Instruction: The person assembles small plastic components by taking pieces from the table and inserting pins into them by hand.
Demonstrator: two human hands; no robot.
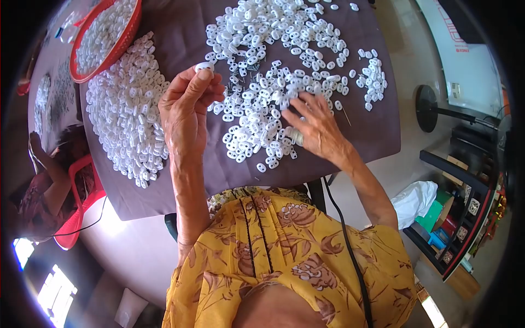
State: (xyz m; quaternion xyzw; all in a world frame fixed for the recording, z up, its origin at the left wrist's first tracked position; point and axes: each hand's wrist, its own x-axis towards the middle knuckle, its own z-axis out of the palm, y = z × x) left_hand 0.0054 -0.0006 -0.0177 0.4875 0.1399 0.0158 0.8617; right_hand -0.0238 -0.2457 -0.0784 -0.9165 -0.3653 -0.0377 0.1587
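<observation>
My left hand (188,106) is raised over the table, its thumb and fingers pinching one small white oval piece (204,66). My right hand (317,127) reaches into the middle pile of white pieces (262,117), its fingers apart and touching the pile's right part, where some pieces look blurred. Whether anything lies under those fingertips is hidden. Each white piece has two dark holes. Small dark metal bits lie among the pieces between my hands. Left of my left hand is a large heap of white pieces (126,109).
A red basket (134,27) full of white pieces stands at the table's upper left. Another pile (273,22) lies at the far side, a smaller one (374,79) at the right. A person (46,186) sits at the left by a red chair (82,216). A shelf (465,218) stands right.
</observation>
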